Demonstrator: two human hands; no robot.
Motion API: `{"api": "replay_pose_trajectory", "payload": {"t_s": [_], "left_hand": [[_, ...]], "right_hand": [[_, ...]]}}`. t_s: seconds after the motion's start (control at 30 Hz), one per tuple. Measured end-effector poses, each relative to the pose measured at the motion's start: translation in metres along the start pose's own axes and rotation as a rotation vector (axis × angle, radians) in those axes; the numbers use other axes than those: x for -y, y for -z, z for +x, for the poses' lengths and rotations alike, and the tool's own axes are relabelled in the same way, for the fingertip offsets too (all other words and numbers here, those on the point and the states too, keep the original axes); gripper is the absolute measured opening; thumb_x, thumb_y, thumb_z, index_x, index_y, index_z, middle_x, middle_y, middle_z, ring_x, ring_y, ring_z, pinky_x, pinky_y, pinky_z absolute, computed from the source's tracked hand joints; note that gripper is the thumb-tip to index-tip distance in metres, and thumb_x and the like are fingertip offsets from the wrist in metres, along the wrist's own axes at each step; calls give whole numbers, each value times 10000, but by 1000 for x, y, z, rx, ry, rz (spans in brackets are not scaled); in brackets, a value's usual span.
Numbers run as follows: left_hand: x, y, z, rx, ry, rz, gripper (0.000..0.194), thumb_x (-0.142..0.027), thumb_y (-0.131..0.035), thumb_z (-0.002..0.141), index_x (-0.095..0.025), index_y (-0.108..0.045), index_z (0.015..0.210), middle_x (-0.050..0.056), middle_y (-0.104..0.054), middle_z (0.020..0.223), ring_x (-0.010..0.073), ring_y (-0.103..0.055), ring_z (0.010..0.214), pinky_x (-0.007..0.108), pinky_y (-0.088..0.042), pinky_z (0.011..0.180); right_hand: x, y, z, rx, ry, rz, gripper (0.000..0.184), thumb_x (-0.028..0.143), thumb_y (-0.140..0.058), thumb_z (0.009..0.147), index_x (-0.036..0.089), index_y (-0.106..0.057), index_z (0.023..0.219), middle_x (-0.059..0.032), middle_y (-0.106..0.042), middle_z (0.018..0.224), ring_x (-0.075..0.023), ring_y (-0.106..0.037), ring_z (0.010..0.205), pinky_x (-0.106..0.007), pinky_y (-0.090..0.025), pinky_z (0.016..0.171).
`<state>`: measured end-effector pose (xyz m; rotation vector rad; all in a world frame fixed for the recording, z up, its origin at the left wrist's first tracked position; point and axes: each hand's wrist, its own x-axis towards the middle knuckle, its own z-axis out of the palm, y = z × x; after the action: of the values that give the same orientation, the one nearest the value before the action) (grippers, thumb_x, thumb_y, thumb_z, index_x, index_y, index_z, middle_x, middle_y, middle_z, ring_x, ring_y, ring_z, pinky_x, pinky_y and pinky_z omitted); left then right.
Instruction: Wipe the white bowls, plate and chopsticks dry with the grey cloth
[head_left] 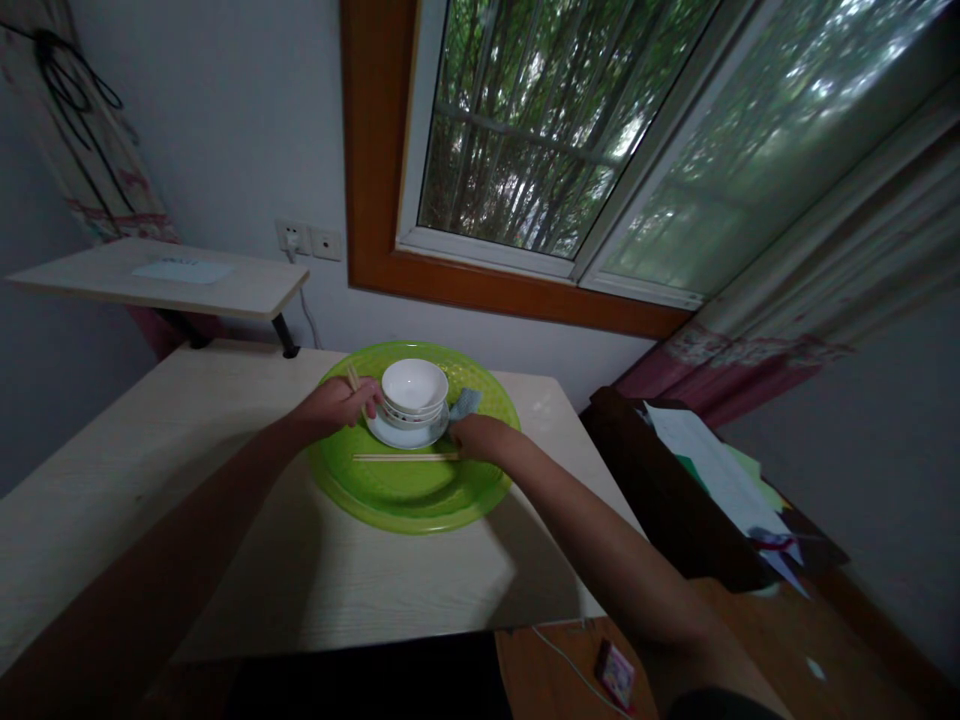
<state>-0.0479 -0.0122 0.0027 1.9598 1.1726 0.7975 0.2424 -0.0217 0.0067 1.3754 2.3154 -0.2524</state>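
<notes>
A round green tray (420, 490) lies on the table, holding a stack of white bowls (415, 385) on white plates (391, 433). At the stack's left side, my left hand (343, 402) is closed around light wooden chopsticks (352, 376), which stick up above the fingers. My right hand (486, 440) is at the right of the plates with its fingers curled down; what they grip is hidden. A grey cloth (466, 402) shows just behind that hand. In front of the plates, another pair of chopsticks (401, 457) lies crosswise, the right ends reaching my right fingers.
The pale wooden table (405, 590) carries a raised shelf (247, 285) at the back left, with a paper (184, 270) on it. Behind are a wall socket (294, 237) and a window (555, 130). Papers (712, 470) lie on dark furniture at the right.
</notes>
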Motion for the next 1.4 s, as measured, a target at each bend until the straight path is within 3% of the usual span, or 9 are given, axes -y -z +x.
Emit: {"api": "replay_pose_trajectory", "payload": {"t_s": [0.13, 0.27, 0.43, 0.53, 0.7, 0.87, 1.03, 1.17, 1.4], "left_hand": [[9, 5, 1, -22, 57, -278, 472, -519, -422, 993, -160, -684, 834, 60, -712, 694, 133, -540, 463, 264, -421, 477], [9, 6, 0, 65, 117, -456, 505, -550, -416, 1002, -154, -696, 863, 80, -739, 719, 133, -563, 460, 253, -417, 457], [-4, -6, 1, 184, 132, -595, 510, -590, -462, 981, -143, -709, 968, 125, -782, 862, 144, -624, 517, 259, -456, 486], [-10, -16, 6, 223, 133, -669, 505, -597, -502, 966, -139, -708, 1013, 155, -786, 959, 154, -659, 567, 285, -509, 543], [-5, -23, 14, 164, 143, -731, 496, -588, -577, 949, -119, -721, 1019, 154, -774, 958, 164, -682, 643, 301, -557, 615], [1, -19, 19, -32, 160, -803, 471, -545, -653, 933, -84, -728, 999, 115, -739, 827, 162, -698, 698, 280, -577, 689], [2, -18, 22, -198, 145, -835, 389, -481, -755, 879, -98, -707, 924, 110, -738, 912, 145, -695, 742, 274, -590, 742], [4, -18, 22, -190, 140, -833, 395, -460, -821, 821, -95, -711, 923, 94, -737, 892, 141, -695, 760, 269, -590, 772], [0, -18, 19, -129, 142, -759, 500, -529, -871, 733, -90, -734, 930, 99, -748, 856, 174, -706, 749, 312, -592, 766]], "right_hand": [[3, 17, -11, -21, 59, 117, 232, 263, -711, 864, 161, -801, 1051, -127, -797, 1019, -268, -746, 902, -286, -513, 735], [5, 17, -11, -42, 212, 392, 169, 221, -680, 914, 167, -793, 1028, -57, -790, 891, -165, -705, 747, -246, -494, 724], [12, 12, -9, 2, 374, 849, 244, 341, -685, 956, 170, -726, 1125, -52, -761, 1058, -122, -684, 752, -217, -522, 697], [16, 11, -8, 25, 421, 990, 272, 410, -668, 972, 163, -705, 1081, -46, -742, 987, -125, -673, 763, -211, -520, 683], [9, 5, -3, -50, 386, 1035, 283, 429, -621, 996, 159, -689, 946, 10, -665, 744, -98, -578, 603, -197, -461, 587], [-11, 0, -3, -91, 315, 1040, 270, 418, -631, 980, 154, -675, 938, -8, -692, 817, -109, -620, 658, -205, -492, 622], [-27, -3, -4, -157, 250, 1068, 297, 432, -593, 991, 146, -654, 943, -36, -715, 868, -110, -606, 661, -215, -480, 616], [-29, -1, -2, -180, 300, 1042, 322, 452, -581, 987, 148, -645, 903, -21, -684, 787, -125, -593, 676, -240, -490, 666], [-9, 13, -3, -269, 342, 883, 374, 505, -498, 1026, 183, -597, 866, 19, -617, 695, -129, -566, 643, -236, -449, 660]]}}
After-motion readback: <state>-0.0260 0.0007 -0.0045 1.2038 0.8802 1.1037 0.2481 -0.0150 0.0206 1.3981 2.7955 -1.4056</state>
